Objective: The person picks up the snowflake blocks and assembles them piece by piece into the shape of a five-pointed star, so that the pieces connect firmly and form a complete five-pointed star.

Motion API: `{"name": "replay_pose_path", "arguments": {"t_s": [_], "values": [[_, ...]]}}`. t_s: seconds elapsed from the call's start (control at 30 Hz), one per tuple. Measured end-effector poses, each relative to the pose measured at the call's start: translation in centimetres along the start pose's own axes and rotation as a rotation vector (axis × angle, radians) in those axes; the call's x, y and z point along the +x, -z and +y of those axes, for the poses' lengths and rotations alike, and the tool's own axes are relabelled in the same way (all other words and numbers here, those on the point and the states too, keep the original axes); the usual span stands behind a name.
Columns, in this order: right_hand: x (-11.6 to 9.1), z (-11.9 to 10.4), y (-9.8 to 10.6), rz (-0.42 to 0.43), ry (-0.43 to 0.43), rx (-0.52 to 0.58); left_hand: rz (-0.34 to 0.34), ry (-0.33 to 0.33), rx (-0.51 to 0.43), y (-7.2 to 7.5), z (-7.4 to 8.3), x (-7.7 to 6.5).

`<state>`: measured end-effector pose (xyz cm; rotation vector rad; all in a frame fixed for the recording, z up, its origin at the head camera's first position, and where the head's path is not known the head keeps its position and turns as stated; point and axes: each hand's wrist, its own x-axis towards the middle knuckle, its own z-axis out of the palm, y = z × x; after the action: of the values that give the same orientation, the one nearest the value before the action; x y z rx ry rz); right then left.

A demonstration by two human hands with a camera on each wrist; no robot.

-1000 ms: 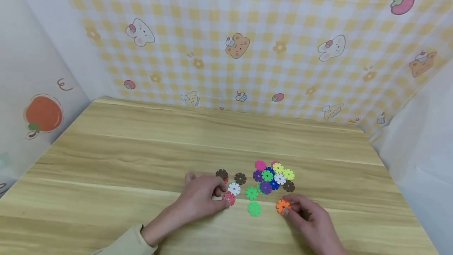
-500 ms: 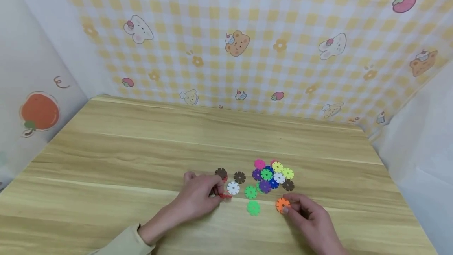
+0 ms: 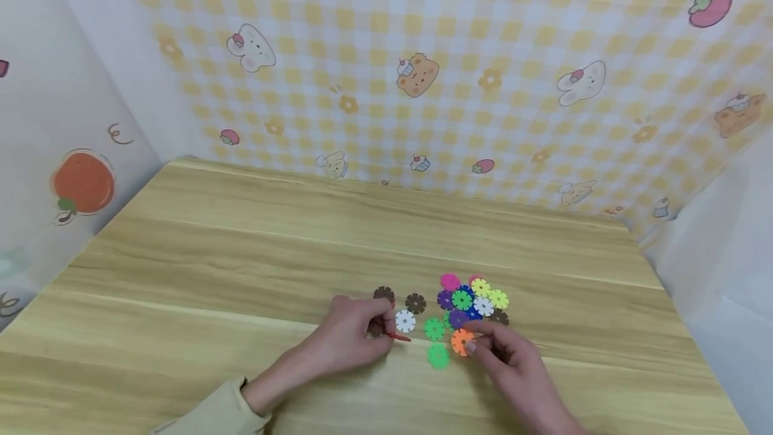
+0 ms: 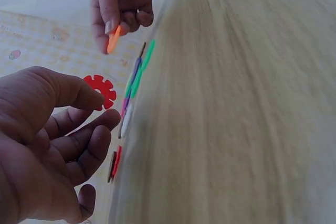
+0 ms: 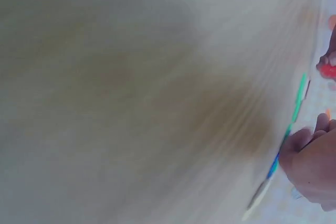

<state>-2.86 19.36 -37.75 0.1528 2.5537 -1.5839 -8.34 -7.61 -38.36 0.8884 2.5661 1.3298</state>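
My left hand [image 3: 349, 331] pinches a red notched disc [image 4: 100, 92] between thumb and index finger; in the head view the disc shows edge-on as a thin red strip. An orange notched disc [image 3: 462, 342] is pinched by thumb and finger of my right hand [image 3: 513, 361], its flat face toward the head camera. The left wrist view shows the orange disc raised off the table. Two green discs lie between the hands, one nearer [image 3: 438, 356] and one farther [image 3: 434, 329]. Beside the left fingertips lies a white disc [image 3: 405, 321].
A loose cluster of discs lies beyond the right hand, with a pink disc [image 3: 449, 282], a yellow disc [image 3: 498, 299] and a purple disc [image 3: 457, 318] among several others. Brown discs [image 3: 415, 303] lie left of it. A patterned cloth [image 3: 362, 52] hangs behind the wooden table [image 3: 272, 240].
The red disc in my left hand has turned from face-on to edge-on. My right hand has carried the orange disc leftward, closer to the green discs and the left hand.
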Motion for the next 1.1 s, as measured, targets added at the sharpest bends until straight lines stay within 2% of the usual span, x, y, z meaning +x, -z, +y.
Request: {"name": "replay_pose_path", "arguments": {"t_s": [0.07, 0.17, 0.37, 0.57, 0.77, 0.87, 0.97, 1.1], "values": [[0.1, -0.5, -0.3, -0.041, 0.035, 0.025, -0.009, -0.025, -0.043, -0.1, 0.1, 0.1], [0.2, -1.1, -0.6, -0.108, 0.075, 0.074, -0.024, -0.029, -0.084, -0.1, 0.3, 0.3], [0.3, -2.1, -1.0, -0.177, 0.066, 0.116, -0.030, -0.009, -0.131, 0.0, 0.5, 0.4], [0.6, -2.3, -2.1, -0.247, 0.104, 0.104, -0.030, -0.004, -0.157, -0.3, 0.7, 0.3], [0.8, -2.2, -2.3, -0.253, 0.060, 0.117, -0.045, 0.018, -0.150, -0.4, 1.0, 0.3], [0.7, -2.0, -2.3, -0.260, 0.045, 0.145, -0.026, 0.012, -0.122, -0.4, 1.2, 0.3], [0.6, -2.0, -2.5, -0.272, 0.004, 0.207, 0.014, -0.010, -0.076, -0.4, 1.4, 0.2], [0.5, -2.4, -2.6, -0.259, -0.085, 0.296, 0.059, -0.069, -0.026, -0.4, 1.7, 0.2]]}}
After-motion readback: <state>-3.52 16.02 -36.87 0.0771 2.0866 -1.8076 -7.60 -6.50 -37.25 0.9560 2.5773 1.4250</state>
